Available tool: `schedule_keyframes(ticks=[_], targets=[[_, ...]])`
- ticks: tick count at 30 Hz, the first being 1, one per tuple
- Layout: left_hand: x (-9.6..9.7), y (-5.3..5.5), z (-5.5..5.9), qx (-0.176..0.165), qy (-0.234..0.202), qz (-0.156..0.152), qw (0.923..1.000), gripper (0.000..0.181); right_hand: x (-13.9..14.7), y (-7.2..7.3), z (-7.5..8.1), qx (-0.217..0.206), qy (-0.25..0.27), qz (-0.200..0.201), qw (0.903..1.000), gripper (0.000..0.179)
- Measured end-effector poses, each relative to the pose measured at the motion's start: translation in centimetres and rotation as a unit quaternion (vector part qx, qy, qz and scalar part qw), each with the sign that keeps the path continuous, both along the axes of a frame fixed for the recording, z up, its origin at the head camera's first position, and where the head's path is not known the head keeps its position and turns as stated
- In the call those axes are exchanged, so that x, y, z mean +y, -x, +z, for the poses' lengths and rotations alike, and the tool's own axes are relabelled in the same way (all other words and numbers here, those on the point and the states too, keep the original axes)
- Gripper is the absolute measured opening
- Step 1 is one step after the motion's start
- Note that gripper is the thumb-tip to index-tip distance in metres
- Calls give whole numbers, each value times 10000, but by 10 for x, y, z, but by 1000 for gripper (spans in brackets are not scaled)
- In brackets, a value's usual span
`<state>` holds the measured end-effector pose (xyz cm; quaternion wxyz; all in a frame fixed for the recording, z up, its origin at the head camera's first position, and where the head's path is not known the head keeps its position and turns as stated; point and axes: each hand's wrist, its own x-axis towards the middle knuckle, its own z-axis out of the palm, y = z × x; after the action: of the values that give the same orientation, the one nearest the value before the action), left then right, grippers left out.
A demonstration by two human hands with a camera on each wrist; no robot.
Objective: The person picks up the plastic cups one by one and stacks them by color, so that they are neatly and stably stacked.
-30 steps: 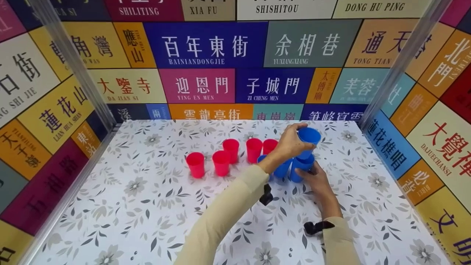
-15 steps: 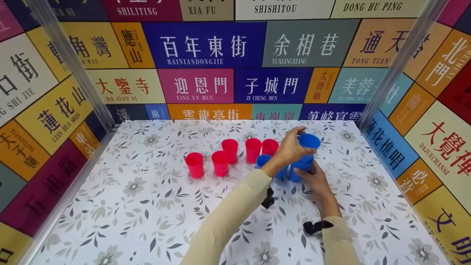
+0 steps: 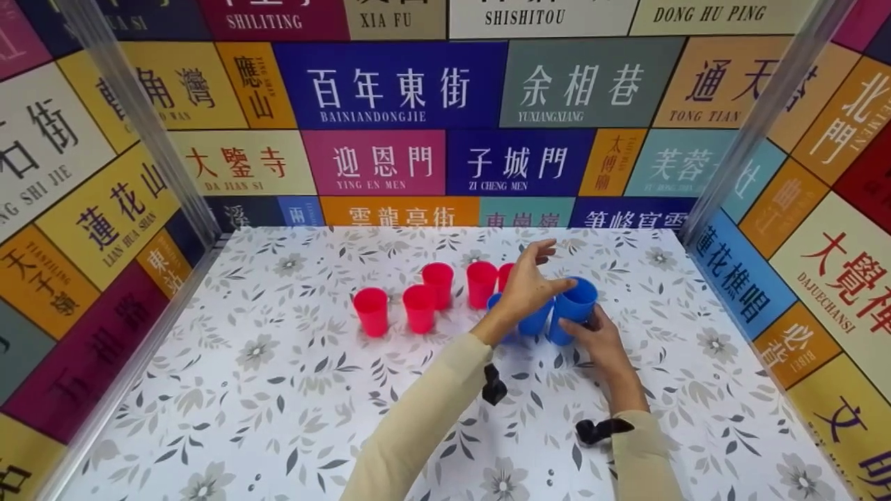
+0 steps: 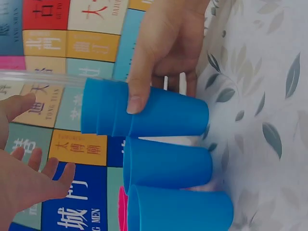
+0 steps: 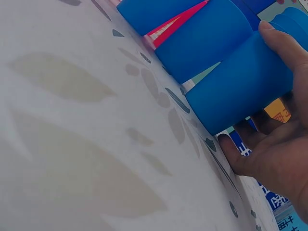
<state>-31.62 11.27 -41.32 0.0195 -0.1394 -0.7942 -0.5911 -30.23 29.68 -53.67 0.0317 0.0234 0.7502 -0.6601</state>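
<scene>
On the right of the table, my right hand (image 3: 604, 341) grips a stack of nested blue cups (image 3: 572, 313) around its side. Several rims show on that stack in the left wrist view, with the right thumb (image 4: 137, 98) pressed on its wall. My left hand (image 3: 529, 287) hovers beside the stack's top, fingers spread and holding nothing; the left wrist view shows a gap between this hand (image 4: 33, 185) and the rims. Two more blue cups, one (image 4: 168, 163) beside the stack and another (image 4: 185, 209) beyond it, stand upright; my left arm partly covers them in the head view.
Several red cups stand upright behind and to the left: one (image 3: 371, 312) far left, one (image 3: 419, 308) next to it, others (image 3: 438, 284) further back. One red cup (image 3: 506, 276) is partly behind my left hand. Sign-printed panels (image 3: 390, 83) enclose the flowered table (image 3: 278, 403).
My left hand has lowered the top blue cup into the stack, let go of it and drawn off to the left. My right hand has stayed around the stack.
</scene>
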Motion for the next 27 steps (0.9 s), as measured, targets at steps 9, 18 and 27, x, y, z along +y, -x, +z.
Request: schedule_keyframes(ticks=[9, 18, 27], targets=[[-15, -20, 0, 473, -220, 32, 9986, 66, 3, 0, -1, -140, -63, -64, 9999, 88], [-38, -24, -12, 708, -426, 236, 9963, 66, 1, 0, 2, -83, -130, -166, 9997, 91], [-66, -20, -43, 362, -1047, 274, 9935, 61, -2, 1, 0, 3, -38, -172, 9998, 89]])
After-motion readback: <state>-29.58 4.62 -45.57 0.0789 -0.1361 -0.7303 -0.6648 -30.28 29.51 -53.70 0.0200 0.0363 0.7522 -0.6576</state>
